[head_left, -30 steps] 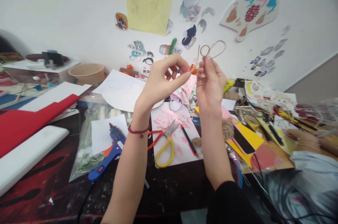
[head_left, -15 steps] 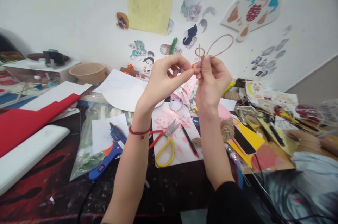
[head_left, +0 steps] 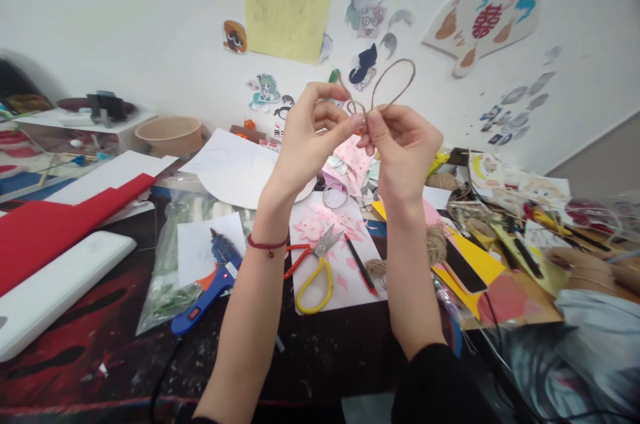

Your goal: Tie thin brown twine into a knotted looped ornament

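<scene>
The left hand (head_left: 313, 137) and right hand (head_left: 409, 149), raised close together, pinch brown twine (head_left: 415, 71), one large loop of which stands above the right hand. Below, scissors (head_left: 320, 254) with parted blades lie partly on a pink-patterned sheet (head_left: 350, 297); a blue glue gun (head_left: 215, 287) lies farther left.

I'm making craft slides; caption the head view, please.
Left hand and right hand pinch looped twine above scissors on paper.

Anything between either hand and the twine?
Nothing visible: the left hand and right hand both pinch the twine near the base of its loops, raised above the cluttered table.
</scene>
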### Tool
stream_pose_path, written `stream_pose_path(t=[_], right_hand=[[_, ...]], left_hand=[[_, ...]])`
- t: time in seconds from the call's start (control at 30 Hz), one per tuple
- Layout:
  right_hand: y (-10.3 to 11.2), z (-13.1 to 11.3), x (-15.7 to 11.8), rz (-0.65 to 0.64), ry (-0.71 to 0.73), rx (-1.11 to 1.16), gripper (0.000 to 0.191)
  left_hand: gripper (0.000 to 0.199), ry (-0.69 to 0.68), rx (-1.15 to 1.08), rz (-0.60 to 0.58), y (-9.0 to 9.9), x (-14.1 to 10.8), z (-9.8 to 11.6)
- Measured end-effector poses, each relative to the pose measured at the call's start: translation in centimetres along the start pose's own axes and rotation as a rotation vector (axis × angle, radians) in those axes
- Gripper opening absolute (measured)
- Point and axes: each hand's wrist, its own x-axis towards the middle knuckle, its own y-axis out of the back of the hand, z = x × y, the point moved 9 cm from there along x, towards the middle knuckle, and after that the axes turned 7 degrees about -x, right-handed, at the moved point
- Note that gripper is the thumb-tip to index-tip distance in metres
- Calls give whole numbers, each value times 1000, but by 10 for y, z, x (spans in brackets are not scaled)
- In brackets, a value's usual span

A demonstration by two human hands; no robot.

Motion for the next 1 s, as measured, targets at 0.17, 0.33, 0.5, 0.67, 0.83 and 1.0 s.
stream_pose_path(t=[0.17,0.33,0.5,0.67,0.83,1.0], right_hand=[[-3,0,1,-47,-2,10,22],[0,1,2,-54,-48,-4,23],[7,6,4,-24,-78,-51,31],[16,8,8,2,-24,-76,29],[16,7,7,-1,-19,-67,24],[13,5,5,-41,-55,-74,19]], left_hand=[[24,86,-104,-106,-4,-2,-2],[27,54,-163,5,6,-1,-4],[25,24,-206,146,21,2,-7],[24,14,-253,361,51,0,-8],[44,40,-148,352,59,2,-12],[50,88,-51,321,59,2,-22]])
